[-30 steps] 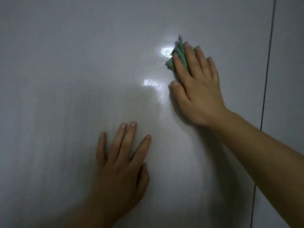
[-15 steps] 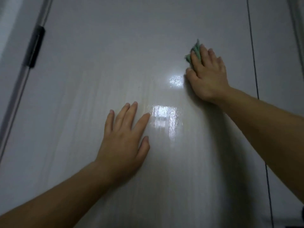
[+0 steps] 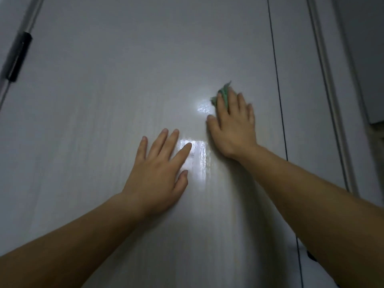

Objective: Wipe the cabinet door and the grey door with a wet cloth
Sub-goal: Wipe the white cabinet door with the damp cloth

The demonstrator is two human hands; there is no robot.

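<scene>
A small green cloth, bunched up, flat against the grey door a little right of its middle, mostly hidden beneath the right hand. Only a crumpled edge showing past the fingertips and beside the forefinger. Right hand laid flat over it, fingers straight and close together, pressing it to the panel rather than curling round it; thumb out to the left, touching the door. Some blur at the fingertips.

Just left of the cloth, a bright glossy patch of glare. Lower down, a longer streaked patch between the two hands.

Left hand lower and to the left, palm flat on the door, fingers straight and a little fanned, nothing held; forefinger tip at the edge of the lower shine. Both forearms bare, reaching up from the bottom corners.

Right of the right hand, a thin dark vertical line down the panel. Beyond it, a pale moulded frame. At far left, a black hinge on the door's edge.
</scene>
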